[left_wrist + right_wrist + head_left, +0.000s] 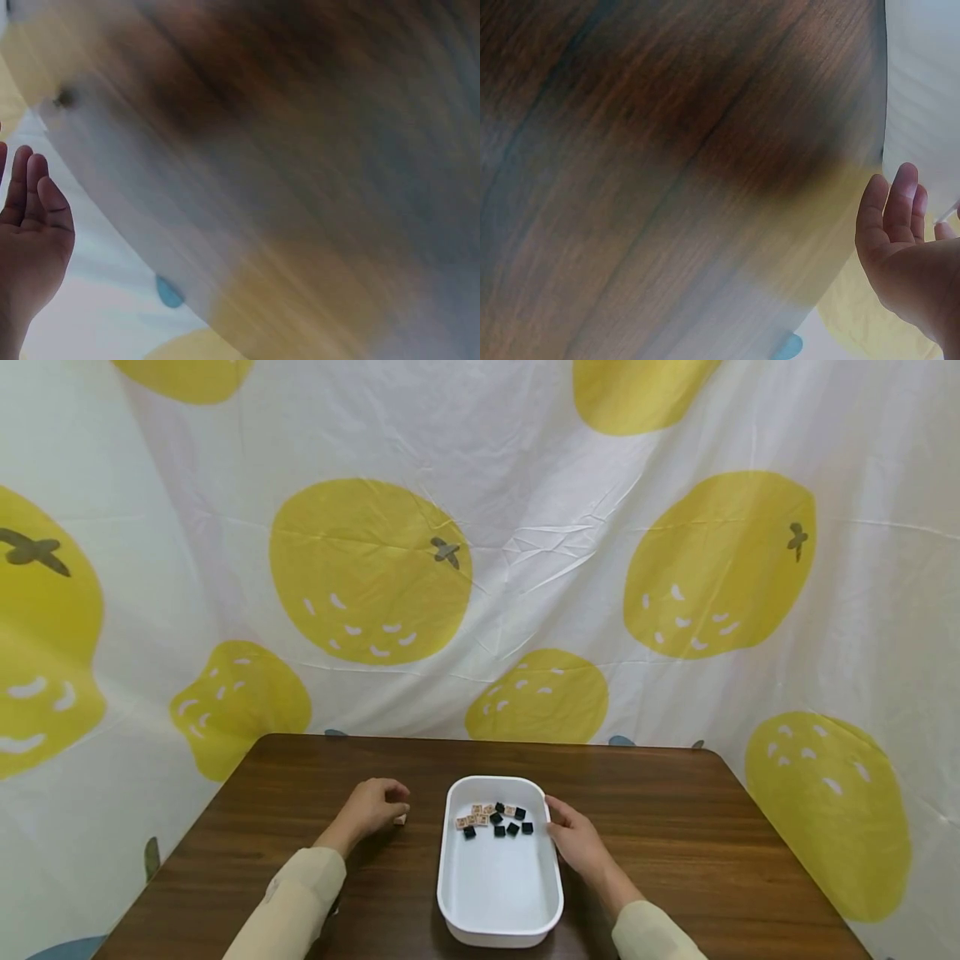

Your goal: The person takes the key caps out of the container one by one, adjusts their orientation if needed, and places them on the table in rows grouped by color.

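Note:
My left hand [371,807] hovers low over the table, left of the white tray [498,893]. Just below its thumb, a small light wooden tile [401,819] shows partly. In the left wrist view its fingers [36,187] look nearly straight, and that tile is out of sight. On the other side, my right hand [579,841] holds the tray by its right rim, its other fingers [900,202] loosely extended by the outer wall. Inside, toward the far end, lie several light tiles with dark marks [472,819] and several black tiles [513,829].
A dark wooden table [675,827] carries the tray near its middle. Behind it hangs a white cloth [525,552] printed with large yellow lemons, reaching down past the table's back and sides.

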`<move>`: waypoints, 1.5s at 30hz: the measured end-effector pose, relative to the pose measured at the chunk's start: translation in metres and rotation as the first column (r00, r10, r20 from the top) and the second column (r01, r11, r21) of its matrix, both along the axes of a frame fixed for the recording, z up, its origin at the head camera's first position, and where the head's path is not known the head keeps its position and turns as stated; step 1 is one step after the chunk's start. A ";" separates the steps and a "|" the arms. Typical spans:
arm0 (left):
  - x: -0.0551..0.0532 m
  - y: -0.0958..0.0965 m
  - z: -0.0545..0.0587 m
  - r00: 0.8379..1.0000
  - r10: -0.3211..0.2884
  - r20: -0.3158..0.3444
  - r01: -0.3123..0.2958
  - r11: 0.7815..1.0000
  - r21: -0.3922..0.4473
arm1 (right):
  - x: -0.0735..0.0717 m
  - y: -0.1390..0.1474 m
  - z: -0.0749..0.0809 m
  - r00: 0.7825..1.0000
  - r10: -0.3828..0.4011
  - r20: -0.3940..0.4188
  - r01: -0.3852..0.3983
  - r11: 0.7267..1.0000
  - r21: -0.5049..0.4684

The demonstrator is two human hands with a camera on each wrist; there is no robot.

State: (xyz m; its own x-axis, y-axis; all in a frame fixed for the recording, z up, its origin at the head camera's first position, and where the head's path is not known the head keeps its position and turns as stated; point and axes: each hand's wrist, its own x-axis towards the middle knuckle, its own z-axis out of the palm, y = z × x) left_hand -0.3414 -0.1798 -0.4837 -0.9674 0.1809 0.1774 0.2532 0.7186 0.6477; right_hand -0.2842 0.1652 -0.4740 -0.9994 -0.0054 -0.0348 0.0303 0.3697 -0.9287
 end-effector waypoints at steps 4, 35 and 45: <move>-0.001 0.016 0.009 1.000 -0.014 -0.025 0.015 0.999 0.043 | 0.000 0.000 0.000 1.000 0.003 -0.003 -0.003 1.000 0.005; 0.005 0.107 0.026 0.976 -0.208 -0.067 0.208 0.978 -0.008 | 0.002 0.001 -0.002 0.997 0.031 -0.073 -0.033 0.999 -0.029; 0.002 0.113 0.013 0.983 -0.166 -0.079 0.157 0.982 -0.107 | 0.000 -0.002 0.000 0.999 -0.003 -0.033 0.003 1.000 -0.013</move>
State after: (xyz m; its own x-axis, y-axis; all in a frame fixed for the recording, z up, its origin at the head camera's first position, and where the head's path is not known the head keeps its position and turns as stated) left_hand -0.3396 -0.0663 -0.4710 -0.9055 0.3549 0.2328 0.4237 0.7235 0.5450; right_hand -0.2840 0.1635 -0.4739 -1.0000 -0.0026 -0.0015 0.0005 0.3578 -0.9338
